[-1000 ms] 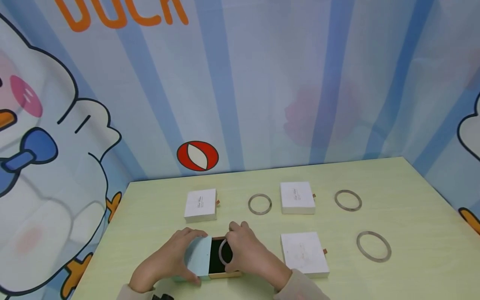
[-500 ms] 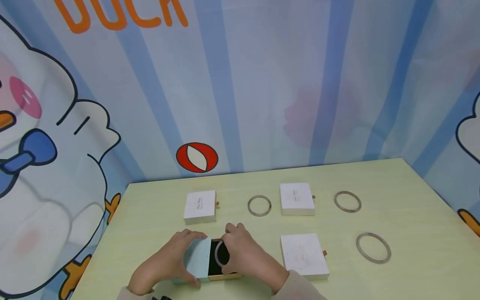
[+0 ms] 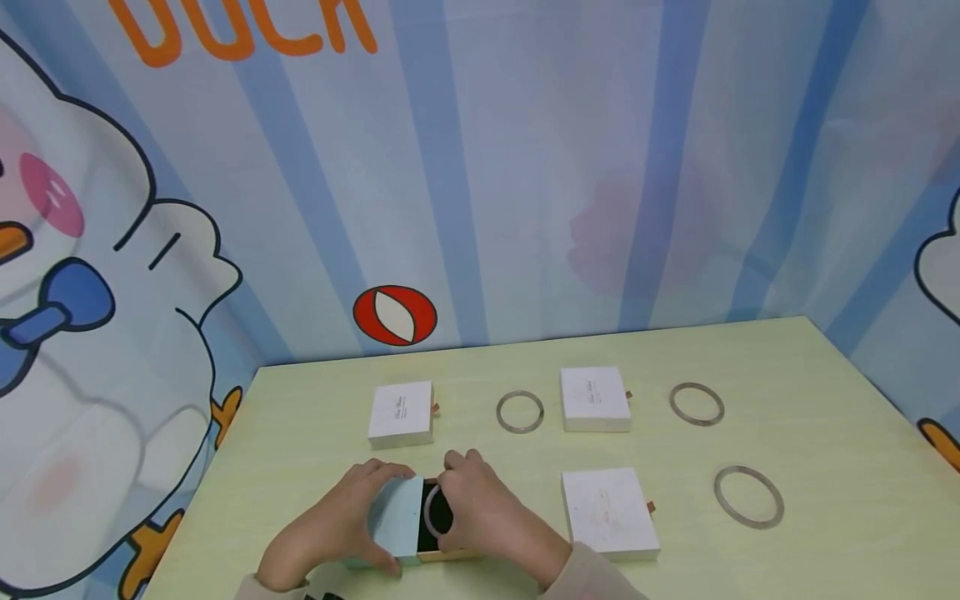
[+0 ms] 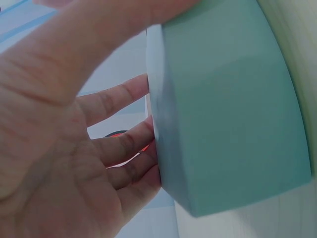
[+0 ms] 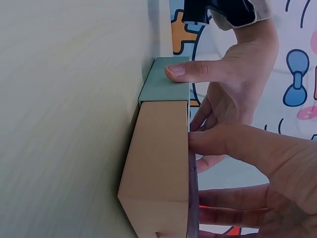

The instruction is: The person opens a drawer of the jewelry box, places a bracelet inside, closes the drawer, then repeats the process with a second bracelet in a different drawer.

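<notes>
My left hand (image 3: pixel 341 512) grips the pale blue-green sleeve of a jewelry box (image 3: pixel 396 517), its thumb on the near side and fingers on the far side. Out of the sleeve's right end sticks a tan drawer (image 5: pixel 158 158) with a dark lining. A greyish bangle (image 3: pixel 427 510) is pinched in my right hand (image 3: pixel 483 508), over that lining. Its left arc shows in the head view; the hand covers the rest. In the right wrist view, the bangle lies along the drawer's open top, thumb on the near side and fingers beyond.
Three white boxes with small brown tabs stand on the table: back left (image 3: pixel 401 414), back middle (image 3: pixel 596 399) and right of my right hand (image 3: pixel 609 512). Three more bangles lie beside them, at the middle (image 3: pixel 520 392), far right (image 3: pixel 697 422) and front right (image 3: pixel 748 523).
My right hand has slid a little to the left with the bangle, closer to the sleeve. The left hand and the other boxes and bangles stay put.
</notes>
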`<action>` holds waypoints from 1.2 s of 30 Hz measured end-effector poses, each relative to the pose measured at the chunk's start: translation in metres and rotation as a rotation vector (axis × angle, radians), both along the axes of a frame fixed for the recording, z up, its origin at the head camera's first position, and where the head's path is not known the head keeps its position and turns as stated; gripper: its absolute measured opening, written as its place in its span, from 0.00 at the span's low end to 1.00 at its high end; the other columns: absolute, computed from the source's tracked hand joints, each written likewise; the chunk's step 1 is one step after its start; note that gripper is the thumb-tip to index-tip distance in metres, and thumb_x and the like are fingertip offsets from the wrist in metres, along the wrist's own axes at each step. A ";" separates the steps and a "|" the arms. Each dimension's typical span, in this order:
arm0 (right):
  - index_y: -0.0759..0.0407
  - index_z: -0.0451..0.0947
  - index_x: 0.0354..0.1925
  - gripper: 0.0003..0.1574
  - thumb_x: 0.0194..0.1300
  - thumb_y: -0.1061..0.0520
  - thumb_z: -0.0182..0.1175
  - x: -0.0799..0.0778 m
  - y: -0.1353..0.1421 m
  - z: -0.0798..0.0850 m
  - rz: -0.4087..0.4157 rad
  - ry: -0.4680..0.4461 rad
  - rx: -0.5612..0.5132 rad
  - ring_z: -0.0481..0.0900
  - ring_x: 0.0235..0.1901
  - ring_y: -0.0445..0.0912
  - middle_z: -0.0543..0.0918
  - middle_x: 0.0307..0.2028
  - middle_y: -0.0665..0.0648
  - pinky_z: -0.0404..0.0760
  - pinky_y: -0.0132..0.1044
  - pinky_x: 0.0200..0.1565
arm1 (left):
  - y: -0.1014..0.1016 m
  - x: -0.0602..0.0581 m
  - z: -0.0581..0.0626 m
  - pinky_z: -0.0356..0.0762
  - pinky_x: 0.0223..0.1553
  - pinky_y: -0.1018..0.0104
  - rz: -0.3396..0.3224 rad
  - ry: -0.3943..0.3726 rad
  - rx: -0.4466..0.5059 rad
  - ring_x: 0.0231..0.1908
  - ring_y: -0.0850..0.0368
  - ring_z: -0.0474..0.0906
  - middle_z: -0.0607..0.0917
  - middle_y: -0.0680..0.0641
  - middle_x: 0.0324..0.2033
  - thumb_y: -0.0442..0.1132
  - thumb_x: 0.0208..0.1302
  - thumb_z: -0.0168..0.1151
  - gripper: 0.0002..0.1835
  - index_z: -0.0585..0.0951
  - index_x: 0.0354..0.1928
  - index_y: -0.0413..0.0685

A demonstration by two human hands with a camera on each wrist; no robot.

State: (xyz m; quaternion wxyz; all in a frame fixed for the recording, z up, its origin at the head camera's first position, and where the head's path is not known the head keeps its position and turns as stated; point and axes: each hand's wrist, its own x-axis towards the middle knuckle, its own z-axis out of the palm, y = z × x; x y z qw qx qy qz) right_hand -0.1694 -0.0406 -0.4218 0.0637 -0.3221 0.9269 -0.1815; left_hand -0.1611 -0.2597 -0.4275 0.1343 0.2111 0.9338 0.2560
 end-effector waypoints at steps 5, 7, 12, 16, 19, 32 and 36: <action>0.60 0.84 0.38 0.29 0.41 0.47 0.83 0.001 -0.001 -0.001 0.008 0.012 0.004 0.68 0.34 0.44 0.74 0.36 0.49 0.74 0.30 0.35 | 0.000 0.001 0.000 0.72 0.51 0.43 -0.012 0.021 0.001 0.51 0.47 0.68 0.75 0.48 0.54 0.54 0.28 0.88 0.53 0.73 0.61 0.47; 0.60 0.84 0.38 0.28 0.41 0.47 0.82 0.001 -0.001 -0.001 0.010 0.018 0.011 0.68 0.34 0.43 0.74 0.36 0.49 0.73 0.30 0.35 | 0.000 0.001 0.001 0.72 0.51 0.44 -0.018 0.028 0.002 0.51 0.48 0.68 0.75 0.48 0.53 0.53 0.28 0.88 0.53 0.73 0.61 0.47; 0.60 0.84 0.37 0.28 0.41 0.48 0.82 0.002 -0.002 -0.002 0.012 0.020 0.008 0.68 0.34 0.43 0.73 0.36 0.50 0.73 0.30 0.35 | 0.000 0.002 0.001 0.72 0.51 0.45 -0.027 0.045 0.002 0.51 0.49 0.68 0.75 0.49 0.53 0.53 0.28 0.89 0.53 0.73 0.62 0.47; 0.60 0.84 0.37 0.27 0.40 0.49 0.81 0.003 -0.003 -0.001 0.009 0.010 -0.005 0.68 0.34 0.43 0.73 0.36 0.50 0.74 0.30 0.34 | 0.000 0.001 0.001 0.72 0.51 0.45 -0.027 0.049 0.002 0.51 0.48 0.68 0.75 0.48 0.53 0.53 0.28 0.88 0.53 0.73 0.62 0.47; 0.60 0.83 0.36 0.26 0.40 0.49 0.81 0.004 -0.003 -0.001 0.007 0.007 -0.010 0.67 0.34 0.43 0.72 0.36 0.51 0.74 0.30 0.33 | -0.001 0.001 0.001 0.72 0.51 0.44 -0.028 0.047 0.002 0.51 0.48 0.68 0.75 0.48 0.53 0.53 0.28 0.88 0.53 0.73 0.62 0.46; 0.61 0.83 0.32 0.23 0.42 0.50 0.81 0.004 -0.003 -0.004 -0.005 -0.008 -0.040 0.67 0.33 0.44 0.72 0.37 0.52 0.73 0.31 0.33 | -0.002 0.001 -0.001 0.72 0.51 0.46 -0.033 0.039 0.008 0.51 0.49 0.67 0.75 0.49 0.54 0.54 0.30 0.88 0.53 0.73 0.63 0.48; 0.60 0.82 0.28 0.21 0.42 0.50 0.81 0.004 -0.004 -0.004 -0.009 0.000 -0.041 0.67 0.33 0.44 0.72 0.36 0.52 0.73 0.31 0.32 | -0.002 0.001 -0.002 0.72 0.52 0.45 -0.031 0.038 0.009 0.52 0.49 0.67 0.74 0.49 0.54 0.54 0.30 0.88 0.53 0.73 0.63 0.48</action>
